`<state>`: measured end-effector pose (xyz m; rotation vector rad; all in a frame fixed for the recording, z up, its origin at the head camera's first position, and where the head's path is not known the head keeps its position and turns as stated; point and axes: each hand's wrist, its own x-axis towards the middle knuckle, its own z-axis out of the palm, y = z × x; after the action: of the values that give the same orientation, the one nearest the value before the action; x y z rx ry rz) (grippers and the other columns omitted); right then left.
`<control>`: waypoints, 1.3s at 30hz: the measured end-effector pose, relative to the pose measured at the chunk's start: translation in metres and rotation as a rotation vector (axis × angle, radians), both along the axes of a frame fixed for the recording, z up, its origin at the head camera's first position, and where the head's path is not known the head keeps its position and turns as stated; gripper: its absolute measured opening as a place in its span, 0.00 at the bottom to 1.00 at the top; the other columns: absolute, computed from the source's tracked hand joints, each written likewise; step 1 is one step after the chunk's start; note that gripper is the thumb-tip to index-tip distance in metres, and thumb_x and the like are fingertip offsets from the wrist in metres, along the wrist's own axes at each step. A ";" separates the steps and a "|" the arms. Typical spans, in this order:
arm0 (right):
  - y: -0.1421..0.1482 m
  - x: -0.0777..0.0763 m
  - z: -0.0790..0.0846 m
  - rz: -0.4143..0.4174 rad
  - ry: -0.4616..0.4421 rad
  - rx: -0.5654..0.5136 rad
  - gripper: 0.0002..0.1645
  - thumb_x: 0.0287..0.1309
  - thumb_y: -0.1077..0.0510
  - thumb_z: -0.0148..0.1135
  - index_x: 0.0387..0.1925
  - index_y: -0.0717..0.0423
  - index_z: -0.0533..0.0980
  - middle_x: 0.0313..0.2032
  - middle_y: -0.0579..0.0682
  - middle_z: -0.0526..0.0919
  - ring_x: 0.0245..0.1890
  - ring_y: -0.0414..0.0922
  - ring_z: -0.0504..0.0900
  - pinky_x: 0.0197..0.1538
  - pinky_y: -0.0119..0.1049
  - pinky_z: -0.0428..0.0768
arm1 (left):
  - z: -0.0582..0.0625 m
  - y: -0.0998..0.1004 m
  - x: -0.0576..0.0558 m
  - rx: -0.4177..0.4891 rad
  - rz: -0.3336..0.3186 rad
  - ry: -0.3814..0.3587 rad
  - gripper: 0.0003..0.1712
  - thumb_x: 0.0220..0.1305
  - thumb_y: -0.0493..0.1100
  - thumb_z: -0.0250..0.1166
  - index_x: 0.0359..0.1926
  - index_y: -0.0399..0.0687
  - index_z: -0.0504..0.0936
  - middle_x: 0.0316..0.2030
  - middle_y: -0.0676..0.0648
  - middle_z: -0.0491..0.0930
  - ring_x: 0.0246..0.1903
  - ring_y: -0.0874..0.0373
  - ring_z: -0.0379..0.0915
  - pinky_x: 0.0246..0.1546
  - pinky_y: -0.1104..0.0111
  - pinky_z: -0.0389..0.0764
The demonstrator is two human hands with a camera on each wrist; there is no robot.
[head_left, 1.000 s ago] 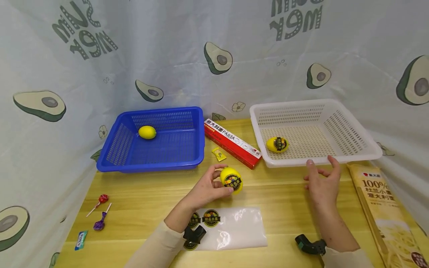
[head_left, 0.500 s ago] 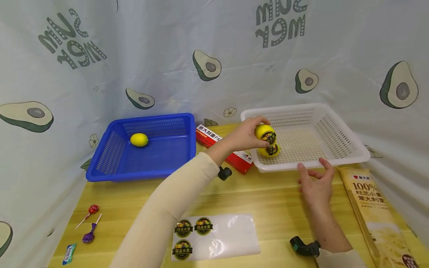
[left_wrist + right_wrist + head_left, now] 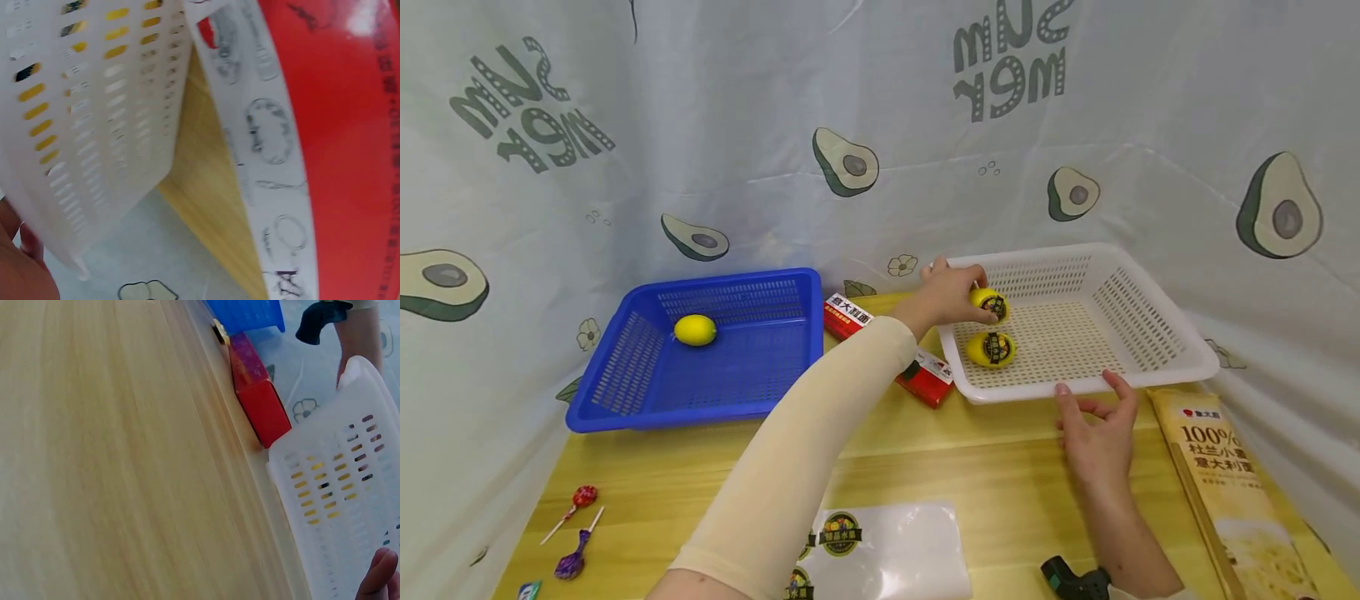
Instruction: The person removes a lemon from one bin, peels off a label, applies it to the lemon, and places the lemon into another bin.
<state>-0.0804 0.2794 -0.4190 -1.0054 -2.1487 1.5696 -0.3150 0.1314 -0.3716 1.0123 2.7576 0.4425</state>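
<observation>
My left hand (image 3: 951,293) reaches into the left end of the white basket (image 3: 1078,386) and grips a yellow lemon (image 3: 994,307) bearing a dark round sticker. Just in front of it, another stickered lemon (image 3: 990,350) lies on the basket floor. With thumb and forefinger extended, my right hand (image 3: 1097,442) touches the basket's front rim. The right wrist view shows its thumb (image 3: 379,572) against the basket's outer wall. A plain lemon (image 3: 696,330) sits in the blue basket (image 3: 745,367). In the left wrist view, the basket wall (image 3: 94,125) hides most of the left hand.
A red pasta box (image 3: 934,385) lies between the baskets, partly under my left forearm. A sheet of stickers (image 3: 917,546) is at the front. Two lollipops (image 3: 584,497) and a small packet (image 3: 529,591) lie left; a pasta bag (image 3: 1225,492) lies right.
My left hand has carried the stickered lemon from above the table into the white basket, behind the other lemon. My right hand has stayed at the front rim. The head view has shifted slightly.
</observation>
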 end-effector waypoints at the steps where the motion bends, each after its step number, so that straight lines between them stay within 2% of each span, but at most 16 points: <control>1: -0.001 0.000 0.000 -0.001 0.007 0.002 0.44 0.65 0.40 0.66 0.74 0.31 0.53 0.39 0.43 0.71 0.21 0.33 0.82 0.22 0.29 0.79 | -0.003 -0.001 -0.001 0.002 0.012 0.005 0.34 0.58 0.72 0.68 0.59 0.66 0.73 0.43 0.62 0.82 0.55 0.52 0.55 0.56 0.56 0.53; 5: -0.003 0.001 -0.002 0.004 0.034 0.018 0.43 0.66 0.42 0.65 0.74 0.33 0.52 0.38 0.45 0.70 0.20 0.32 0.81 0.22 0.29 0.78 | -0.009 -0.003 -0.002 -0.014 0.052 0.043 0.33 0.57 0.75 0.67 0.56 0.64 0.77 0.42 0.63 0.81 0.53 0.52 0.56 0.55 0.56 0.53; 10: -0.004 -0.002 -0.004 0.010 0.031 0.023 0.44 0.66 0.40 0.64 0.74 0.33 0.52 0.38 0.45 0.70 0.20 0.32 0.81 0.22 0.28 0.78 | -0.011 -0.006 -0.002 -0.053 0.085 0.069 0.32 0.57 0.77 0.65 0.51 0.64 0.80 0.39 0.63 0.80 0.52 0.53 0.56 0.52 0.58 0.53; 14: -0.009 -0.005 -0.004 0.020 0.021 0.021 0.44 0.66 0.40 0.64 0.74 0.33 0.51 0.38 0.44 0.70 0.20 0.32 0.81 0.23 0.27 0.78 | -0.007 -0.013 0.000 -0.097 0.130 0.060 0.32 0.62 0.76 0.61 0.57 0.65 0.81 0.48 0.62 0.84 0.56 0.51 0.58 0.55 0.57 0.55; 17: -0.011 -0.006 -0.003 0.028 0.019 -0.011 0.44 0.66 0.40 0.65 0.74 0.32 0.51 0.39 0.44 0.70 0.21 0.32 0.81 0.23 0.28 0.78 | -0.003 -0.021 0.003 -0.064 0.153 0.045 0.31 0.68 0.72 0.57 0.63 0.64 0.79 0.58 0.62 0.82 0.57 0.50 0.59 0.56 0.56 0.56; 21: -0.008 -0.006 -0.002 0.020 0.018 -0.064 0.44 0.65 0.41 0.66 0.74 0.29 0.52 0.40 0.45 0.69 0.21 0.32 0.81 0.22 0.29 0.78 | 0.008 -0.038 0.015 0.032 0.148 0.023 0.27 0.73 0.66 0.56 0.65 0.61 0.77 0.62 0.60 0.81 0.56 0.51 0.63 0.56 0.57 0.59; 24: -0.002 -0.004 -0.001 0.005 0.017 -0.078 0.44 0.64 0.42 0.67 0.73 0.30 0.52 0.39 0.44 0.69 0.20 0.32 0.81 0.21 0.28 0.78 | 0.018 -0.054 0.034 0.085 0.134 0.023 0.26 0.73 0.63 0.58 0.65 0.59 0.77 0.63 0.58 0.80 0.56 0.53 0.67 0.56 0.59 0.63; 27: -0.004 -0.002 0.002 -0.013 0.045 -0.105 0.45 0.63 0.43 0.68 0.73 0.30 0.53 0.37 0.44 0.70 0.18 0.33 0.81 0.21 0.27 0.77 | 0.025 -0.079 0.062 0.145 0.115 0.040 0.25 0.74 0.60 0.59 0.65 0.56 0.78 0.62 0.56 0.81 0.61 0.55 0.72 0.64 0.58 0.66; 29: -0.010 0.000 0.003 -0.029 0.100 -0.118 0.44 0.63 0.45 0.69 0.73 0.30 0.55 0.35 0.44 0.69 0.16 0.33 0.77 0.21 0.25 0.74 | 0.029 -0.100 0.083 0.177 0.114 0.054 0.25 0.73 0.59 0.59 0.64 0.55 0.78 0.62 0.55 0.81 0.64 0.56 0.73 0.68 0.57 0.65; 31: -0.022 0.003 0.005 -0.037 0.161 -0.096 0.43 0.64 0.48 0.69 0.73 0.31 0.57 0.34 0.44 0.68 0.16 0.32 0.73 0.21 0.23 0.71 | 0.032 -0.125 0.102 0.198 0.131 0.062 0.25 0.73 0.59 0.60 0.63 0.55 0.79 0.63 0.54 0.81 0.64 0.53 0.73 0.67 0.56 0.67; 33: -0.041 0.006 0.006 0.004 0.208 -0.017 0.41 0.65 0.52 0.68 0.73 0.35 0.59 0.33 0.42 0.68 0.17 0.31 0.71 0.23 0.22 0.68 | 0.037 -0.154 0.117 0.207 0.177 0.054 0.26 0.72 0.60 0.61 0.63 0.54 0.79 0.62 0.52 0.81 0.60 0.49 0.72 0.62 0.54 0.70; 35: -0.065 0.008 0.008 0.100 0.244 0.067 0.39 0.65 0.57 0.68 0.73 0.42 0.62 0.34 0.42 0.69 0.21 0.29 0.70 0.24 0.21 0.68 | 0.042 -0.185 0.123 0.195 0.230 0.056 0.26 0.70 0.60 0.62 0.62 0.53 0.80 0.61 0.50 0.81 0.58 0.48 0.72 0.58 0.54 0.71; 36: -0.078 0.007 0.009 0.171 0.247 0.108 0.38 0.65 0.59 0.68 0.72 0.44 0.64 0.35 0.42 0.70 0.22 0.29 0.71 0.25 0.21 0.69 | 0.046 -0.202 0.121 0.181 0.256 0.054 0.27 0.70 0.60 0.63 0.63 0.51 0.79 0.61 0.48 0.81 0.57 0.47 0.72 0.56 0.54 0.70; 39: -0.117 0.003 0.014 0.456 0.234 0.177 0.36 0.64 0.61 0.68 0.71 0.49 0.66 0.39 0.47 0.74 0.29 0.33 0.75 0.28 0.24 0.75 | 0.057 -0.255 0.103 0.105 0.337 0.026 0.30 0.69 0.59 0.64 0.65 0.48 0.77 0.62 0.44 0.80 0.63 0.44 0.71 0.64 0.50 0.67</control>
<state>-0.0778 0.1627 -0.4055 -0.2679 -2.4006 1.5459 -0.2124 -0.1238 -0.3143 0.5723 2.9632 0.6297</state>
